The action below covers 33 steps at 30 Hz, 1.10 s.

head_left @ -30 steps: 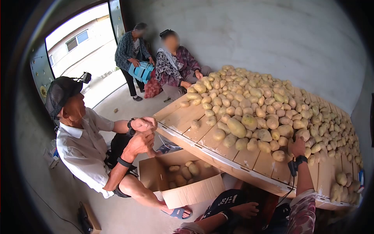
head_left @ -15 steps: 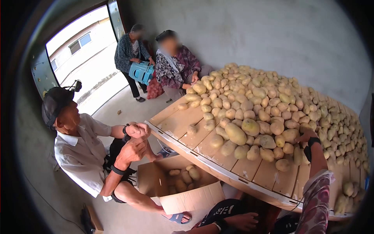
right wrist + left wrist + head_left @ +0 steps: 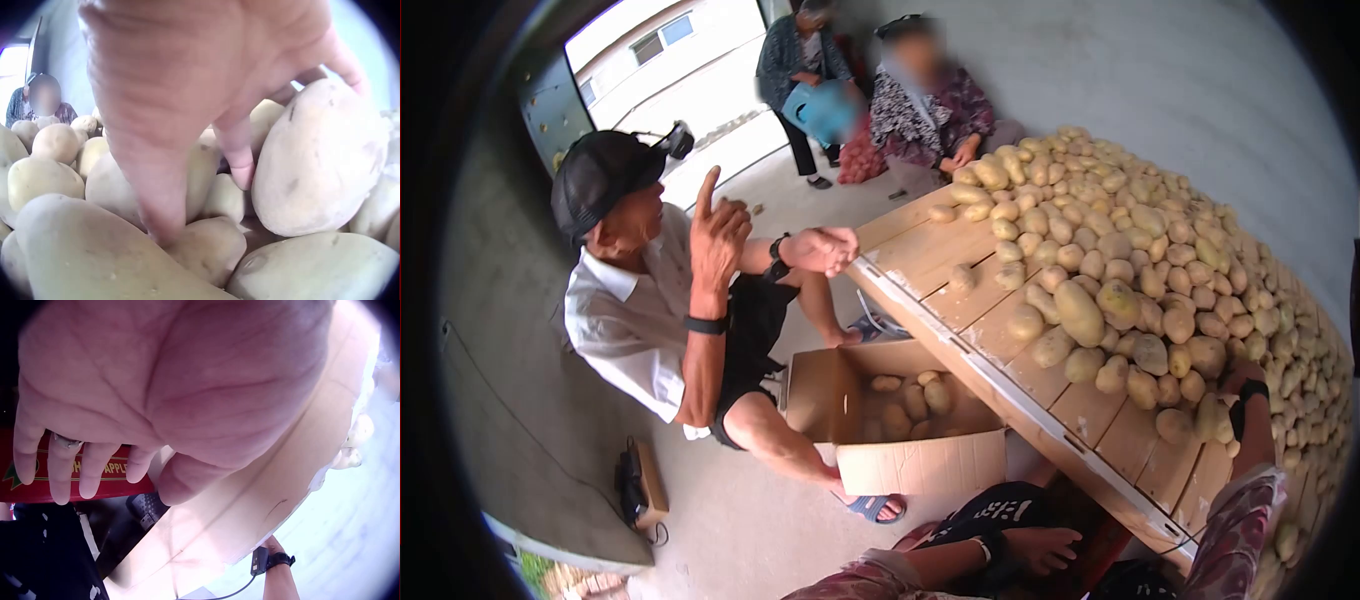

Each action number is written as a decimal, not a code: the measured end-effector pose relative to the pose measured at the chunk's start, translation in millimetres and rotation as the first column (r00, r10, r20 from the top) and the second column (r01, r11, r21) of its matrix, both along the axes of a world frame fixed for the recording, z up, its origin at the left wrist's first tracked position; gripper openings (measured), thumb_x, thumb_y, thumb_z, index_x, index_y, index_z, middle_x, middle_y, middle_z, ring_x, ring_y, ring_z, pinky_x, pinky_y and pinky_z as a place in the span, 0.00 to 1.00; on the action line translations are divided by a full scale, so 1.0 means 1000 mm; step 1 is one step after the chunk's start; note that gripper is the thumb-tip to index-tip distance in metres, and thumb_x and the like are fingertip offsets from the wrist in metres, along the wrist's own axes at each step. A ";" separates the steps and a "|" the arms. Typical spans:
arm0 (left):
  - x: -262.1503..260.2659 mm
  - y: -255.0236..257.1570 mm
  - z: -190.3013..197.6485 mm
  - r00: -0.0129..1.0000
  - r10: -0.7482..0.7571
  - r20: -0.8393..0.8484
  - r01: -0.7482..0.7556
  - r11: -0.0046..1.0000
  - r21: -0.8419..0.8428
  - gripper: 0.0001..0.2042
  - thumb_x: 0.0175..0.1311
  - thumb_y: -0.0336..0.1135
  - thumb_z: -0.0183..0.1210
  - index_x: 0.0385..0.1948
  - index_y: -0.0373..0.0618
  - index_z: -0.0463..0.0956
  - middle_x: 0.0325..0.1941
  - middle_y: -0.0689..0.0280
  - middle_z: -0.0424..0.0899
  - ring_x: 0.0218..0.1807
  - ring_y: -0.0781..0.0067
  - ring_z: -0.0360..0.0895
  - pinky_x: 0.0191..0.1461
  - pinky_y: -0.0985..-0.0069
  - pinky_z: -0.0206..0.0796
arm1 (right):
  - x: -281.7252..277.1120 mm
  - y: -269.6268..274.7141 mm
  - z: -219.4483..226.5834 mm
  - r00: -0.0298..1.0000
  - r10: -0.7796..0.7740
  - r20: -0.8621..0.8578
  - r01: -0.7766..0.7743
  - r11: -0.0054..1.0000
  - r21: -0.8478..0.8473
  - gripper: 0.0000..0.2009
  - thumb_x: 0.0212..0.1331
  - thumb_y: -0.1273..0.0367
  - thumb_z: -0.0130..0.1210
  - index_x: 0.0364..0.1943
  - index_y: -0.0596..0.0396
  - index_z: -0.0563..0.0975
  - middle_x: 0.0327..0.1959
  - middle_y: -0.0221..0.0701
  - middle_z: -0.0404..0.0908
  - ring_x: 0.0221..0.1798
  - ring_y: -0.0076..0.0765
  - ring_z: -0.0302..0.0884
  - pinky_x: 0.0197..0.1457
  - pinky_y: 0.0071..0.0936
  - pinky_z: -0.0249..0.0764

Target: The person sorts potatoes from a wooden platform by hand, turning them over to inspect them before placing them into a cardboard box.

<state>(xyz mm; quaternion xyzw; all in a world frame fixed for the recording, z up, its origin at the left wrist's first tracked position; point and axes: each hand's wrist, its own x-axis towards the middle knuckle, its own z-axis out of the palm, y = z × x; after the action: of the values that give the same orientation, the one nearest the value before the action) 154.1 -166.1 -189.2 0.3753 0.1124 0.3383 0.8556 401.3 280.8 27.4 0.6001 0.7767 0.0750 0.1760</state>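
Note:
My right hand (image 3: 1238, 372) reaches into the near side of a large heap of potatoes (image 3: 1115, 245). In the right wrist view its fingers are spread, the thumb tip down at a small potato (image 3: 209, 250). One fingertip is right beside a big pale potato (image 3: 319, 162), and another finger stretches out behind it. Over my lap, my left hand (image 3: 1048, 550) hangs with relaxed fingers and nothing in it. The left wrist view shows its palm (image 3: 175, 381) and a ring on one finger, above a red box (image 3: 134, 487) with lettering.
The potatoes lie on a wooden plank platform (image 3: 940, 285). Below its edge stands an open cardboard box (image 3: 920, 465) with several potatoes inside. A person in a white shirt (image 3: 625, 330) sits beside it, one finger raised. Two more people are near the doorway, beside a red net sack (image 3: 861, 155).
My view has swung, shifting the scene rightward. My right hand stays among the potatoes, moving further in. The person in white has parted their hands and raised a finger.

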 end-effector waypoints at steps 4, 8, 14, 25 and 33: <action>0.001 0.012 0.007 0.996 -0.089 -0.028 0.075 0.946 -0.314 0.26 0.66 0.49 0.44 0.64 0.63 0.47 0.63 0.59 0.60 0.61 0.52 0.63 0.56 0.52 0.59 | 0.028 -0.014 0.021 0.963 -0.109 -0.248 0.058 0.977 -0.204 0.42 0.26 0.53 0.70 0.57 0.44 0.70 0.52 0.37 0.76 0.56 0.41 0.71 0.63 0.33 0.64; -0.009 0.011 0.015 0.990 -0.135 0.024 0.133 0.892 -0.433 0.27 0.64 0.47 0.48 0.63 0.62 0.49 0.64 0.60 0.59 0.60 0.57 0.64 0.57 0.54 0.59 | 0.048 -0.020 0.019 0.883 -0.009 -0.469 -0.116 0.965 -0.236 0.38 0.32 0.56 0.68 0.56 0.51 0.71 0.52 0.37 0.75 0.56 0.37 0.72 0.60 0.30 0.66; -0.010 0.015 0.045 0.992 -0.126 0.020 0.113 0.795 -0.597 0.22 0.67 0.44 0.47 0.61 0.62 0.55 0.61 0.61 0.66 0.60 0.59 0.65 0.60 0.60 0.59 | 0.037 -0.085 0.046 0.774 -0.332 -0.539 0.098 0.904 -0.416 0.34 0.42 0.46 0.60 0.52 0.53 0.72 0.37 0.34 0.79 0.26 0.28 0.75 0.27 0.26 0.72; -0.010 0.012 0.054 0.993 -0.117 0.030 0.113 0.808 -0.578 0.23 0.65 0.38 0.48 0.61 0.58 0.53 0.60 0.60 0.66 0.60 0.58 0.66 0.59 0.57 0.59 | 0.040 -0.130 0.025 0.631 -0.364 -0.685 0.013 0.888 -0.460 0.50 0.39 0.37 0.55 0.64 0.57 0.58 0.64 0.42 0.61 0.66 0.42 0.58 0.66 0.32 0.54; -0.013 0.011 0.071 0.986 -0.116 -0.122 0.021 0.804 -0.595 0.23 0.66 0.37 0.47 0.62 0.58 0.52 0.61 0.59 0.65 0.61 0.57 0.64 0.59 0.56 0.58 | 0.020 -0.185 0.055 0.635 -0.355 -0.686 -0.068 0.859 -0.507 0.48 0.35 0.43 0.60 0.63 0.54 0.60 0.60 0.41 0.66 0.61 0.39 0.63 0.62 0.30 0.58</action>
<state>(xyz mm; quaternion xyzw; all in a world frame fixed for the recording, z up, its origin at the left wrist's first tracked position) 141.1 -154.8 -118.2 0.1189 0.2637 0.2256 0.9303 421.4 95.4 82.5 0.5723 0.7176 -0.3967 -0.0153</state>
